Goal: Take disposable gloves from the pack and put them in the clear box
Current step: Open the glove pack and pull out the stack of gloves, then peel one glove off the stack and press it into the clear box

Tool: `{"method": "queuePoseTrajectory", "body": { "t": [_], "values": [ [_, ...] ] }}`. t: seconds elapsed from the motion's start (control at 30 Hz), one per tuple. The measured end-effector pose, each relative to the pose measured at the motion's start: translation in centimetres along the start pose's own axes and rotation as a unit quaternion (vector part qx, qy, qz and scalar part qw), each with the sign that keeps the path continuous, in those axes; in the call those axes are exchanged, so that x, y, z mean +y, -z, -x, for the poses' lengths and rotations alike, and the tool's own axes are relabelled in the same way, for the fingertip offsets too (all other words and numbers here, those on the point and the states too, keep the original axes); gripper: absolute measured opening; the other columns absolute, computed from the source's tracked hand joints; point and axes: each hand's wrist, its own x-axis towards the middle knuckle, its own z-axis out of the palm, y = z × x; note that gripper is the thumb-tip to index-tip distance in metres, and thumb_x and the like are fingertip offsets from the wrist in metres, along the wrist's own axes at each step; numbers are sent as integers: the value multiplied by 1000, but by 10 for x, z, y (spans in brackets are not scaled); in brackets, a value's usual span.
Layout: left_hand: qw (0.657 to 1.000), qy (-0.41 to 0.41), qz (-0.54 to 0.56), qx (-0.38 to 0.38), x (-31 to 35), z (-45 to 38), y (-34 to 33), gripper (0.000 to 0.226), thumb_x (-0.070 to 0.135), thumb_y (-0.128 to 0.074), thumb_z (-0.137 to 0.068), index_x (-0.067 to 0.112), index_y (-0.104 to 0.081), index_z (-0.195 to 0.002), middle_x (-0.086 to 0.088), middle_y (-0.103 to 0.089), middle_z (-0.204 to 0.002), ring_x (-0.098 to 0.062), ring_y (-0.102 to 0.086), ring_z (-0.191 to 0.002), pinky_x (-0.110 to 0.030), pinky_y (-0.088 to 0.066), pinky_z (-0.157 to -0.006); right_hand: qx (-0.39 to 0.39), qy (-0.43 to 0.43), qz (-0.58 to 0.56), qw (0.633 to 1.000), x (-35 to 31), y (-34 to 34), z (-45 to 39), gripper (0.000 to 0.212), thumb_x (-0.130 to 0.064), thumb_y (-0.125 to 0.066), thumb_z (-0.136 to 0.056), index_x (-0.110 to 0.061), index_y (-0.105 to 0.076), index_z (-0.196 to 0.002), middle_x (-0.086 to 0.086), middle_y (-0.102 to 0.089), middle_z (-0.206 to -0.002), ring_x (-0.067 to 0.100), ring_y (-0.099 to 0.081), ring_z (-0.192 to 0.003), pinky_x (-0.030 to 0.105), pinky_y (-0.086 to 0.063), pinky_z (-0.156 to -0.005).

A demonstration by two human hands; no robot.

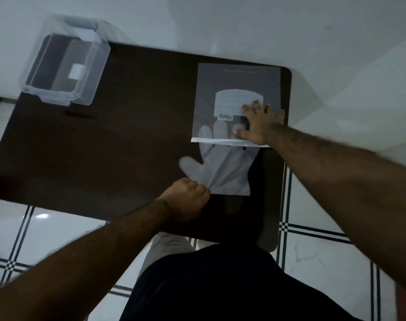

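A flat translucent pack of gloves (pixel 234 84) lies on the right part of the dark table (pixel 128 135). My right hand (pixel 260 123) presses flat on the pack's lower right corner, fingers spread. A thin clear glove (pixel 223 167) sticks halfway out of the pack's near opening, its fingers still inside. My left hand (pixel 185 195) pinches the glove's cuff at its lower left corner. The clear box (pixel 65 66) stands open at the table's far left corner, nothing visible inside but a white label.
The table's right edge runs just beyond the pack. A white wall lies behind the table. White floor tiles with dark lines show below and to both sides. My dark-clothed body is close to the table's near edge.
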Motion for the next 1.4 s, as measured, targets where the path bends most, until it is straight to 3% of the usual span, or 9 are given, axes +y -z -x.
{"method": "queuePoseTrajectory", "body": {
  "t": [0.2,0.4,0.57,0.7,0.8,0.93,1.07,1.3,1.4],
  "values": [
    [999,24,22,-5,17,52,10,15,17,-77,-89,15,-65,-79,-3,-60,-67,-22,-57,-51,-31,-48,-51,78,30,13,996,-24,-10,14,88,-71,-48,-100,-23,-21,-169,13,-10,-179,44,-16,-162,73,-13,-125],
    [998,51,28,-25,17,102,18,11,15,-64,-93,14,-72,-84,-3,-65,-71,-21,-60,-54,-31,-52,-55,145,92,30,985,-79,-38,62,72,-62,-41,-105,-19,-38,-162,14,-22,-177,39,-17,-163,70,-6,-127],
    [997,57,34,-49,6,134,21,9,17,-81,-86,14,-73,-84,-3,-64,-68,-21,-58,-51,-30,-51,-52,162,118,18,980,-126,-78,109,71,-63,-32,-107,-22,-35,-165,9,-21,-178,32,-10,-165,66,-1,-130],
    [998,36,36,-48,-4,153,27,15,15,-87,-80,13,-72,-79,-4,-62,-63,-21,-55,-46,-28,-47,-50,156,146,23,977,-164,-121,150,72,-60,-27,-109,-20,-30,-168,9,-15,-179,30,-5,-166,59,14,-128],
    [998,22,25,-52,-11,166,32,16,17,-88,-79,12,-73,-80,-4,-62,-63,-21,-56,-46,-28,-46,-49,163,120,9,979,-191,-158,175,71,-60,-30,-109,-17,-36,-165,12,-27,-176,32,-16,-164,61,3,-129],
    [998,11,16,-64,-17,187,33,16,22,-82,-87,9,-79,-97,-4,-68,-69,-21,-61,-50,-28,-46,-50,129,92,24,987,-211,-186,187,77,-64,-23,-109,-17,-21,-170,10,-20,-178,32,-13,-165,64,-2,-130],
    [998,19,14,-56,-18,208,35,44,20,-74,-93,2,-71,-133,-4,-69,-71,-21,-61,-50,-29,-42,-48,113,97,27,989,-214,-186,190,78,-63,-18,-110,-17,-6,-172,8,-7,-180,29,-2,-166,63,0,-130],
    [997,60,32,-37,-16,237,49,46,29,-79,-93,5,-73,-131,-4,-77,-83,-19,-69,-58,-28,-48,-49,96,142,112,979,-206,-165,178,79,-64,-16,-108,-19,-7,-171,9,-11,-180,31,-8,-166,67,-7,-129],
    [993,95,48,-47,-17,240,53,49,34,-67,-100,8,-67,-141,-4,-78,-92,-20,-71,-68,-31,-52,-55,81,153,156,973,-202,-155,169,79,-64,-14,-108,-21,-1,-171,8,-4,-180,31,0,-166,67,-2,-128]
  ]
}}
